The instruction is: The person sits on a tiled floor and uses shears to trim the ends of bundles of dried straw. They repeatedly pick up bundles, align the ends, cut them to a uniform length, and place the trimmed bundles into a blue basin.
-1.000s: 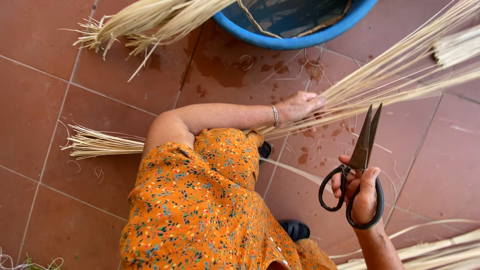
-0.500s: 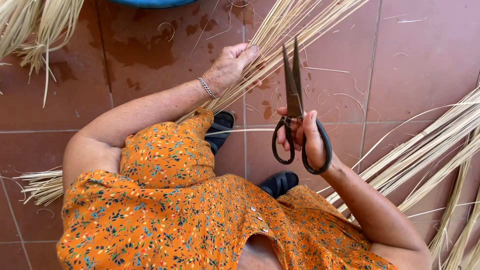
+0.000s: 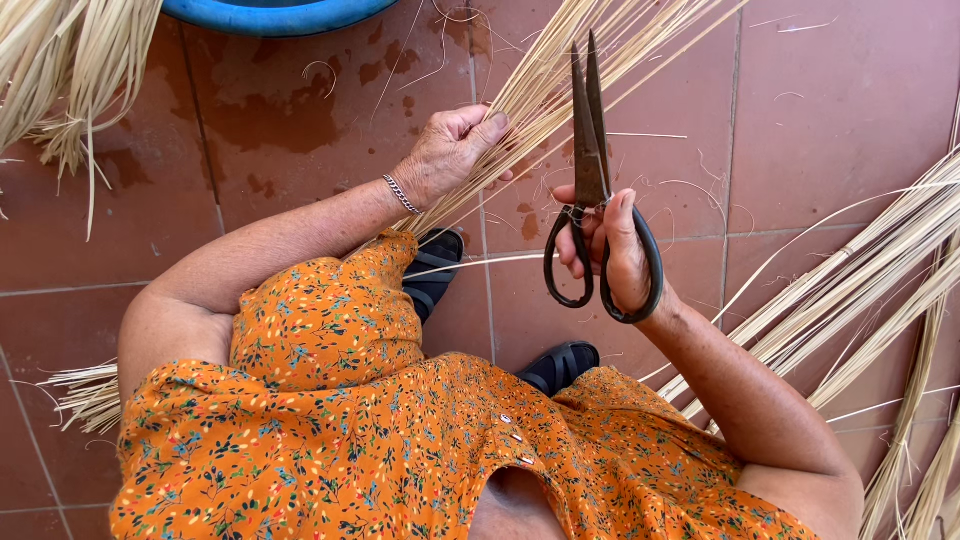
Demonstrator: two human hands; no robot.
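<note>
My left hand grips a long bundle of pale straw stalks that runs from under my knee up toward the top right. A thin bracelet circles that wrist. My right hand holds large dark metal scissors by the loop handles, blades closed and pointing up, just right of the bundle and touching its edge. My orange flowered dress fills the lower part of the view, with black sandals showing beyond it.
A blue tub stands at the top edge on the red floor tiles. More straw lies in a heap at the top left, in long bundles at the right, and under my left arm.
The view has swung so the straw bundle stands steeper. My right hand brought the scissors up and closer to the bundle beside my left hand; the blades have closed.
</note>
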